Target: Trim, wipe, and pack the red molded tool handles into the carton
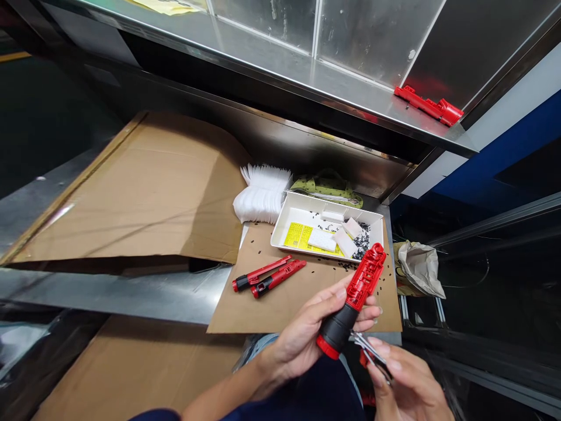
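My left hand (302, 330) is wrapped round a red and black plastic tool housing (366, 278). Its red end points up and away, with the ribbed inside facing me, and a black sleeve and red ring form the lower end. Close to that lower end, my right hand (409, 377) pinches a pair of metal tweezers (370, 349) between thumb and fingers. The tweezer tips are beside the black sleeve; whether they touch it I cannot tell. Two similar red and black pieces (278, 278) lie side by side on a cardboard sheet (236, 313).
Behind the housing stands a white tray (280, 225) with white blocks, a yellow label and many small black parts, some spilled outside. A stack of white sheets (263, 193), a green patterned pouch (328, 188) and a large cardboard box (175, 187) are nearby. Another red shell (427, 105) rests on the metal shelf.
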Available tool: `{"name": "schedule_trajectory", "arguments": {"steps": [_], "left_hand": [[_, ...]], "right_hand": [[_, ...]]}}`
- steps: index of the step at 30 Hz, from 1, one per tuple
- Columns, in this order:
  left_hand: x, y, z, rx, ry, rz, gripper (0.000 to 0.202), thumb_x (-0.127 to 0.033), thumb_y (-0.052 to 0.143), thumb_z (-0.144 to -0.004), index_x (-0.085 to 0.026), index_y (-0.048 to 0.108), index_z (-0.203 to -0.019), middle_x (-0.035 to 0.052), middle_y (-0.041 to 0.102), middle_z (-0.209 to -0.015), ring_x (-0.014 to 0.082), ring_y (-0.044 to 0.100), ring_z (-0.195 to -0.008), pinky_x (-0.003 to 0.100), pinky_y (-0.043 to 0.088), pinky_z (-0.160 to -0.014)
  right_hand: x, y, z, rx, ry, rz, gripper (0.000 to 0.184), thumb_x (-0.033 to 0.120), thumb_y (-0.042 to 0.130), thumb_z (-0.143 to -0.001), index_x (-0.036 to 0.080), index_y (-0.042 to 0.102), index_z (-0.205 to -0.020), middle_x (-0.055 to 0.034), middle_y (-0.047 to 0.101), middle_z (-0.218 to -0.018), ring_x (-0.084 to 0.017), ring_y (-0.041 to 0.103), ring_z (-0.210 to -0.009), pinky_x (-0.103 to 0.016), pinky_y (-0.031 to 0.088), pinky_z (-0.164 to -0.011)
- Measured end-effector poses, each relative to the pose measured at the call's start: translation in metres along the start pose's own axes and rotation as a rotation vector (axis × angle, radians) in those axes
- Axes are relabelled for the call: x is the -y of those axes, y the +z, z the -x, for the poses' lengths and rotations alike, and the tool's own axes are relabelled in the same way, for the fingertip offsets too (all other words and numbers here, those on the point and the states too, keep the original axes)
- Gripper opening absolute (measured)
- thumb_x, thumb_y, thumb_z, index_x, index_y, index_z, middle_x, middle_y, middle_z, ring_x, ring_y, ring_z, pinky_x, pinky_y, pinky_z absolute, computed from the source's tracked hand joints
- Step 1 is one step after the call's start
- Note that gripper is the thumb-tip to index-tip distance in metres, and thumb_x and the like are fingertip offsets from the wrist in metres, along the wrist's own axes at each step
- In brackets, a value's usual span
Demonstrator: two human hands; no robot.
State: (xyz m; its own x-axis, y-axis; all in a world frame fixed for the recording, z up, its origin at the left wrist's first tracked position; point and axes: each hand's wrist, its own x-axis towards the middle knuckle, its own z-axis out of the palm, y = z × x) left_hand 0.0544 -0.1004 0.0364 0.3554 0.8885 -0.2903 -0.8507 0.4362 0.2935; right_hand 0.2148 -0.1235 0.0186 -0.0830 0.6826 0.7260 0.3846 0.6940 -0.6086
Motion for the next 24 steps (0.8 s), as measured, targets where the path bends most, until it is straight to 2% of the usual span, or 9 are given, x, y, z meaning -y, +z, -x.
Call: {"name": "schedule_trajectory", "arguments": {"steps": [3,9,20,24], "left_hand": [[0.0,-0.003,-0.001,0.005,0.005,0.015,0.038,-0.02,0.056,-0.095,-0.013,0.06,-0.133,0.0134,0.075,-0.11,0.0228,0.072,-0.101,0.037,0.05,-0.099],[0.002,-0.008,-0.002,0.015,-0.003,0.05,0.06,-0.023,0.068,-0.088,-0.009,0.048,-0.143,0.0173,0.073,-0.113,0.025,0.071,-0.102,0.036,0.051,-0.097],[0.001,-0.004,-0.001,0.026,-0.006,0.031,0.049,-0.024,0.064,-0.091,-0.013,0.056,-0.138,0.0162,0.073,-0.114,0.0244,0.071,-0.102,0.038,0.048,-0.101],[0.0,-0.002,-0.001,0.038,-0.014,0.038,0.047,-0.022,0.065,-0.09,-0.013,0.058,-0.135,0.0154,0.074,-0.112,0.0237,0.072,-0.1,0.037,0.05,-0.099]], "right_hand": [[0.002,-0.005,-0.002,0.003,0.024,0.017,0.02,0.01,0.074,-0.081,0.016,0.064,-0.096,-0.0042,0.076,-0.085,-0.02,0.076,-0.073,-0.025,0.064,-0.062],[0.01,0.013,-0.01,-0.034,0.037,-0.008,0.015,0.014,0.071,-0.085,0.018,0.064,-0.098,-0.0038,0.074,-0.083,-0.018,0.075,-0.072,-0.027,0.063,-0.064],[0.016,0.018,-0.012,-0.062,0.066,-0.012,0.014,0.011,0.07,-0.084,0.019,0.065,-0.094,-0.0034,0.076,-0.08,-0.018,0.075,-0.069,-0.026,0.063,-0.063],[0.009,0.006,-0.005,-0.013,0.015,0.015,0.017,0.01,0.071,-0.082,0.018,0.064,-0.095,-0.0035,0.076,-0.082,-0.019,0.075,-0.069,-0.026,0.063,-0.062]]}}
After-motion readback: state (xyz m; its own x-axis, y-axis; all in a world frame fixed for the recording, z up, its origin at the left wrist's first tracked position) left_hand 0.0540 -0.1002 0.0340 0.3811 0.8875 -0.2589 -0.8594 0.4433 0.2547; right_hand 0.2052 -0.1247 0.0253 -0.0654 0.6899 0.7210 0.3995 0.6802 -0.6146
